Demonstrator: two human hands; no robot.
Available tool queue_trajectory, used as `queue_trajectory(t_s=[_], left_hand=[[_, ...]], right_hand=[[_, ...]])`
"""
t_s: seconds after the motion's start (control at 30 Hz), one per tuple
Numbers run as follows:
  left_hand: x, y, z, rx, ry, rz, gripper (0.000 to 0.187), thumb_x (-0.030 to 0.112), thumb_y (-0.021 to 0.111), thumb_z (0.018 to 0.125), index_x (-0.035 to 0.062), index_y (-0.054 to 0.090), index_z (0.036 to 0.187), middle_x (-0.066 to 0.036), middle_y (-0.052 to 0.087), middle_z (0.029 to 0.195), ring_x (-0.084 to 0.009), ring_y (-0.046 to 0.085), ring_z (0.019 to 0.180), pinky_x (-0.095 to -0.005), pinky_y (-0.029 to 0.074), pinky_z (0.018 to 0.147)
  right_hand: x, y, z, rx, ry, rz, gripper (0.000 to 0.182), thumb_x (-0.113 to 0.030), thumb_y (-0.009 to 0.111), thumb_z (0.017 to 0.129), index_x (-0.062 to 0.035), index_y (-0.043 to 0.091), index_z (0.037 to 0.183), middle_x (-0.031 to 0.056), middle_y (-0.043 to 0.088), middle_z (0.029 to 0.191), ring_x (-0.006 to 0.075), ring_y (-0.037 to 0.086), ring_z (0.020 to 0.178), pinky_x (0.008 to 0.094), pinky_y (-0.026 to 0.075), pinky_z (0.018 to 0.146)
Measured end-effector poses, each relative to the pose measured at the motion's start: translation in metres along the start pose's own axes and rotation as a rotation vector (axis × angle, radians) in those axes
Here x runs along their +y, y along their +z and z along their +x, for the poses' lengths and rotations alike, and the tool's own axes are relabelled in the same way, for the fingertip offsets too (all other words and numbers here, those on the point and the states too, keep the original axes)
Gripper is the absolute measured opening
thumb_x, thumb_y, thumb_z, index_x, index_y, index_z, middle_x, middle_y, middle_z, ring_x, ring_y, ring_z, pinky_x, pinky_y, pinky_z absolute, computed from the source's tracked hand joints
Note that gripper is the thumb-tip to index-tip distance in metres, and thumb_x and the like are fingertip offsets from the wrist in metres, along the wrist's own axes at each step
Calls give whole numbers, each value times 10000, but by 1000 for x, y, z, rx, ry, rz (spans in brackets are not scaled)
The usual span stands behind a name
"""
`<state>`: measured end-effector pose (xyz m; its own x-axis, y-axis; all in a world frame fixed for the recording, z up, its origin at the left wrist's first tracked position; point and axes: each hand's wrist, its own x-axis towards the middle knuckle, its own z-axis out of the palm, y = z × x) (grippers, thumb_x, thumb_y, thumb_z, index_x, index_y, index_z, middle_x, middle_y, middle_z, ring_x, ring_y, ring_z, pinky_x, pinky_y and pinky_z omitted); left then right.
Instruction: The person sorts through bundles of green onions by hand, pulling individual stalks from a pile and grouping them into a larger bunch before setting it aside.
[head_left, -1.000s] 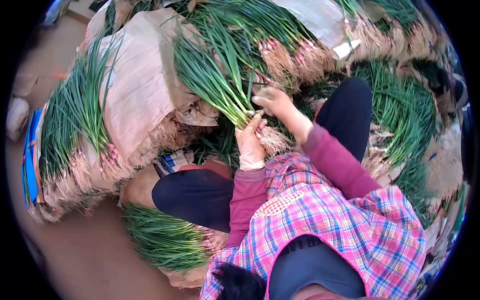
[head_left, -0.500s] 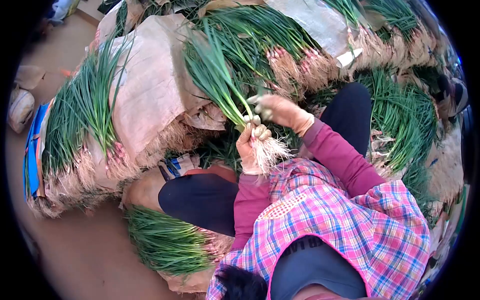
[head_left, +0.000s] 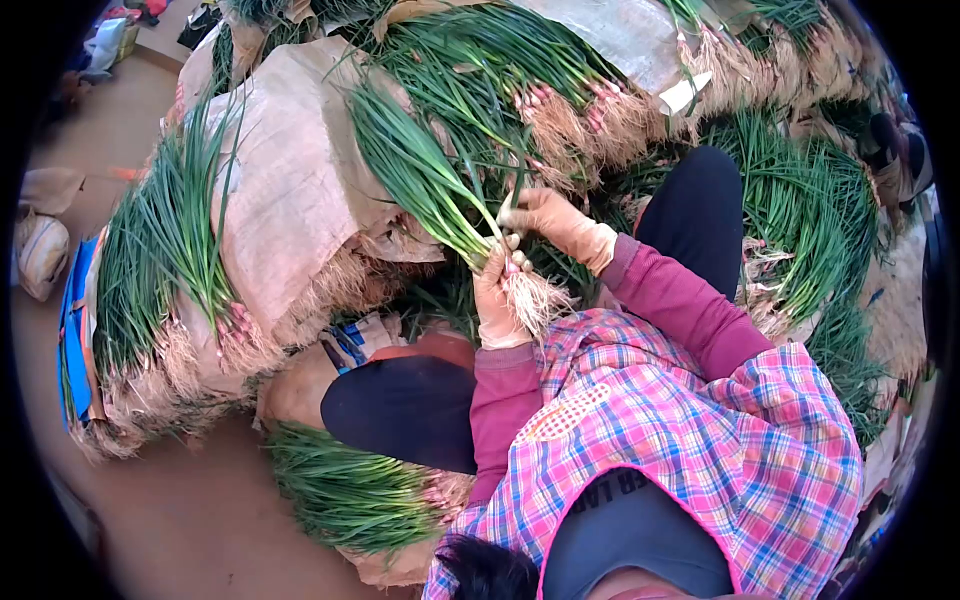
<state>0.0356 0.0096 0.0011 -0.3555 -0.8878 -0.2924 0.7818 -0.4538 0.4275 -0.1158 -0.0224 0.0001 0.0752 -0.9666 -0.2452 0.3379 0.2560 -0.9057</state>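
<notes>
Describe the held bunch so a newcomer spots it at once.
Start at the pink plaid garment, lower right. Just above it, the left hand grips a green-leaved bunch. Unlike the bunches lying around, it is held up, pale roots showing beyond the fingers.

Bunch of long-leaved green onions [head_left: 448, 200], held aslant toward eleven o'clock of centre: slender green leaves [head_left: 400, 145] fanned between ten and eleven, paler stems gathered together, stringy tan roots [head_left: 537, 300] splayed toward five.
</notes>
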Motion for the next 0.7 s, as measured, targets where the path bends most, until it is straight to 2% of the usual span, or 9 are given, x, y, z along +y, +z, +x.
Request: queue_trajectory(t_s=[0.07,0.13,0.2,0.33,0.43,0.47,0.57,0.67,0.7], left_hand=[[-3,-13,5,-63,-72,-91,194,174,575,933,9,594,1033,-50,615,782,-125,577,661,-241,499,583],[-4,-15,9,-94,-75,-143,198,183,581,931,14,597,1031,-46,605,763,-126,570,651,-239,492,586],[-8,-9,5,-34,-148,-108,180,122,589,916,34,546,1067,-91,641,881,-109,543,653,-244,487,577],[-7,5,4,30,7,178,206,102,601,908,5,546,1082,-85,646,872,-110,560,632,-223,486,565],[-8,-1,1,16,92,299,189,94,602,910,-1,539,1061,-106,637,875,-130,568,645,-235,488,558],[-9,0,-1,34,81,260,154,69,605,901,4,542,1026,-115,643,860,-127,566,634,-233,485,558],[-12,6,1,89,72,240,81,41,603,895,18,549,950,-120,644,837,-122,553,608,-236,476,554],[-7,24,-8,55,119,255,74,56,613,891,19,555,919,-104,626,800,-109,530,586,-236,468,546],[-2,34,-15,-10,134,217,99,54,621,885,27,548,947,-107,618,814,-99,513,575,-232,463,543]], right_hand=[[4,-13,9,343,-103,-19,116,-162,680,855,-65,661,915,-24,627,712,75,533,613,234,429,589],[6,-15,15,256,-25,107,136,-170,657,873,-54,652,945,-21,624,784,67,514,649,230,409,596],[11,-6,19,21,141,348,173,-174,642,885,-58,632,1013,-19,598,889,59,484,718,227,393,627],[1,10,28,-12,139,288,146,-110,700,820,-69,590,906,-16,562,692,76,450,526,241,375,493],[12,17,24,323,-22,-27,231,-50,730,778,-51,612,976,2,625,804,112,550,692,249,453,651],[18,14,25,310,-172,14,275,-48,731,779,-30,625,1031,12,651,881,125,572,779,259,465,729],[30,7,29,336,-306,-95,287,-49,712,792,-25,621,1063,48,668,901,128,589,792,282,478,756],[18,-3,15,617,-624,-812,305,-69,677,787,-66,613,1086,144,667,991,288,645,871,326,497,788],[26,-17,18,658,-315,-1014,315,-92,673,792,-76,610,1100,145,662,1037,304,642,937,350,503,797]])
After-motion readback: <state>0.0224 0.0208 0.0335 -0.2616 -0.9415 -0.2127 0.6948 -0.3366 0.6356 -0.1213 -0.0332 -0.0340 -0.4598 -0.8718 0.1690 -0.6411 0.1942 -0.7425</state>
